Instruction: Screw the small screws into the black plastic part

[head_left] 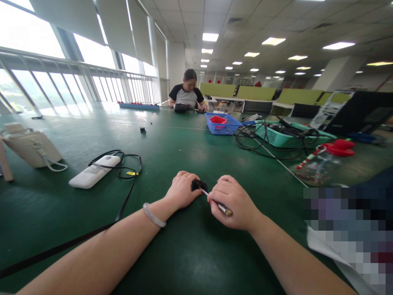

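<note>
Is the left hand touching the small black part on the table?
Touching. The head view shows the left hand with its fingers closed against the small black part, no gap between them.

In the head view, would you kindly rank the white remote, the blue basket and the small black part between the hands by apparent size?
1. White remote and blue basket: they look alike, and the basket lies farther off, so no ranking.
2. Small black part, held by the left hand, is clearly smallest.

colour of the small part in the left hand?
Black. The small part sits between the left hand and the right hand, clearest in the head view.
</note>
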Tool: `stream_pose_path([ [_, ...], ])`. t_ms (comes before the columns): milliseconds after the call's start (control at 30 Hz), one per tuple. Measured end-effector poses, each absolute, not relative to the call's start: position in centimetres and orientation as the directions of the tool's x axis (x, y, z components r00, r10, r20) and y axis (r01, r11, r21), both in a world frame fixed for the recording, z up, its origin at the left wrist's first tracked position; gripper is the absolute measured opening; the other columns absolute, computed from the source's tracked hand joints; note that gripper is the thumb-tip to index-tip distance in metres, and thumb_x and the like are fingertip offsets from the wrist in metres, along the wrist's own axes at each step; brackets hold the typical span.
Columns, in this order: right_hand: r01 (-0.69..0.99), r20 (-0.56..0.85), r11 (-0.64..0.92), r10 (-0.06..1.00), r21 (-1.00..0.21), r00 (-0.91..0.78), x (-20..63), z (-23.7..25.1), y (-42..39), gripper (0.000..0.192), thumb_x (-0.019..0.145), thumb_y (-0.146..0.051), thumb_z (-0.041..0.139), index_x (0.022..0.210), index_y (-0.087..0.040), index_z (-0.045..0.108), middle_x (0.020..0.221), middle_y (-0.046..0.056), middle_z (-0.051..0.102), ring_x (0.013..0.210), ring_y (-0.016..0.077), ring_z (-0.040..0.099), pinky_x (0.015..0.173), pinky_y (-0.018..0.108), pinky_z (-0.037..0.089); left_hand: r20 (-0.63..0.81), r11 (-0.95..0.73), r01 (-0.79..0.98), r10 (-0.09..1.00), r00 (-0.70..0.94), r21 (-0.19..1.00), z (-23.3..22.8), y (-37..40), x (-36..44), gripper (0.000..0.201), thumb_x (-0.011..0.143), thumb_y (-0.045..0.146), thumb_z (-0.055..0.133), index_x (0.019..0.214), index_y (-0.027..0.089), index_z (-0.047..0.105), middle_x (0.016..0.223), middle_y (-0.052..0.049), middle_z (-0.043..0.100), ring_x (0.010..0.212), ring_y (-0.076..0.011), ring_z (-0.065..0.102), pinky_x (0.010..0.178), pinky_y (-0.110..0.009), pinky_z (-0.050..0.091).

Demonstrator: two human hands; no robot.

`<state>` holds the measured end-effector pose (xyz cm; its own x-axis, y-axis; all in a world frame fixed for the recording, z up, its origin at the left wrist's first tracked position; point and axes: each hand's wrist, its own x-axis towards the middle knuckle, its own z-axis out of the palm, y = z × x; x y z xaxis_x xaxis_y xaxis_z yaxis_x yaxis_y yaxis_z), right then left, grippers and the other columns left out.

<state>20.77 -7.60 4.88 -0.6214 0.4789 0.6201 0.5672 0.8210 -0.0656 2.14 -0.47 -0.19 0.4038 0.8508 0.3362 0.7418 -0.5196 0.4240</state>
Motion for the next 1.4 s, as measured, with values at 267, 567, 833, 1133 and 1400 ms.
stream_pose_path([
  [267,0.57,0.632,0.819,0.476,-0.066,-0.611,20.84,5.03,-7.7,0.012,0.081,-0.014,0.051,0.076,-0.019,0.061,0.07,0.002,0.063,0.067,0.0155,0.054,0.081,0.038,0.04,0.327,-0.518,0.744,0.853,0.408,0.421,-0.22,-0.45,2.17,0.028,0.077,0.04,0.067,0.099,0.024,0.067,0.107,-0.006,0.07,0.115,-0.0296,0.051,0.099,-0.043,0.043],
  [567,0.651,0.524,0.758,0.569,-0.035,-0.634,20.6,4.72,-7.48,0.014,0.085,-0.017,0.052,0.079,-0.019,0.063,0.074,0.003,0.065,0.071,0.0163,0.056,0.081,0.036,0.038,0.341,-0.525,0.745,0.847,0.408,0.411,-0.35,-0.39,2.14,0.029,0.078,0.04,0.067,0.101,0.023,0.067,0.106,-0.007,0.07,0.115,-0.0291,0.051,0.099,-0.042,0.043],
  [833,0.658,0.468,0.751,0.599,-0.048,-0.65,20.85,4.71,-7.42,0.015,0.09,-0.028,0.055,0.079,-0.02,0.063,0.076,0.002,0.066,0.073,0.0171,0.057,0.082,0.036,0.037,0.324,-0.518,0.744,0.853,0.41,0.421,-0.26,-0.39,2.12,0.031,0.077,0.041,0.067,0.103,0.024,0.067,0.108,-0.007,0.069,0.117,-0.0298,0.051,0.1,-0.044,0.043],
  [1133,0.638,0.591,0.769,0.533,-0.04,-0.606,20.91,4.78,-7.54,0.017,0.09,-0.023,0.054,0.078,-0.019,0.064,0.074,0.002,0.067,0.07,0.0156,0.057,0.082,0.037,0.038,0.326,-0.533,0.734,0.844,0.425,0.422,-0.24,-0.41,2.09,0.03,0.077,0.04,0.068,0.102,0.023,0.067,0.108,-0.007,0.069,0.116,-0.0292,0.051,0.101,-0.044,0.042],
  [1400,0.659,0.621,0.75,0.542,-0.053,-0.566,21.03,4.75,-7.34,0.019,0.09,-0.023,0.052,0.076,-0.019,0.064,0.071,0.002,0.067,0.067,0.0151,0.057,0.08,0.036,0.039,0.366,-0.615,0.667,0.788,0.496,0.42,0.26,-0.93,2.31,0.03,0.075,0.034,0.072,0.102,0.024,0.067,0.111,-0.002,0.07,0.12,-0.0284,0.048,0.106,-0.042,0.038],
])
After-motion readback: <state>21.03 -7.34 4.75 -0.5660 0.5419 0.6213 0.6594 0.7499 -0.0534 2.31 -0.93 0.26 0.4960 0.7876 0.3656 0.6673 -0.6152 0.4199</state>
